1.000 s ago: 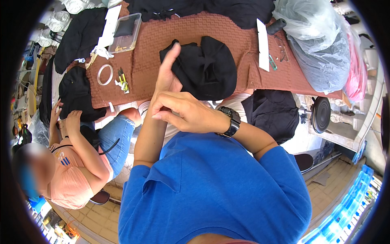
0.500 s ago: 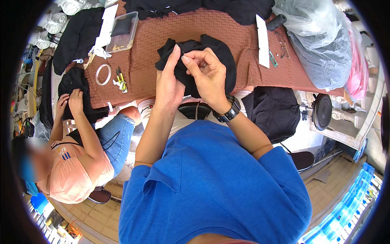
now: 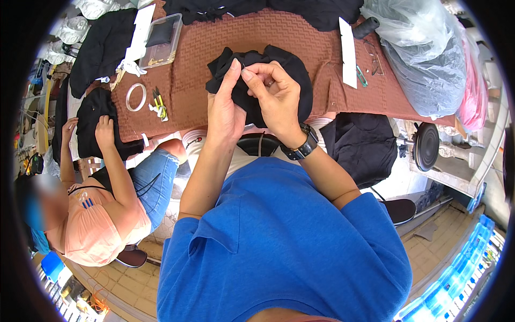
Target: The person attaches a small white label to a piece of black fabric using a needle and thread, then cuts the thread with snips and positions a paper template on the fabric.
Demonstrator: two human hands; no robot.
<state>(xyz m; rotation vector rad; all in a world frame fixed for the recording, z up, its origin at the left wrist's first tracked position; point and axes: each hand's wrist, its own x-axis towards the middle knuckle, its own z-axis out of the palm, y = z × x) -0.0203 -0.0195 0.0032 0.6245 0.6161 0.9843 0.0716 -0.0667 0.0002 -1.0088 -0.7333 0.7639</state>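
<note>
My left hand [image 3: 226, 107] is closed on a bunched piece of black cloth [image 3: 292, 80], its thumb pointing up along the fabric. Right beside that thumb, my right hand [image 3: 276, 99] has thumb and forefinger pinched together. Something thin and dark shows at the pinch, too small to name. The cloth spreads behind both hands, above the near edge of the brown-covered table [image 3: 193, 64]. More black cloth [image 3: 358, 147] hangs below the table edge at my right.
At the left, a co-worker [image 3: 104, 214] handles black cloth. On the table lie a clear tape roll [image 3: 136, 97], yellow-handled snips [image 3: 159, 105], a clear plastic box [image 3: 162, 51], a white strip [image 3: 347, 53] and a black thread spool [image 3: 366, 28]. Stuffed plastic bags [image 3: 424, 64] stand at the right.
My hands stay at nearly the same spot, with only slight finger movement at the cloth. The co-worker's hands have moved apart over their black cloth.
</note>
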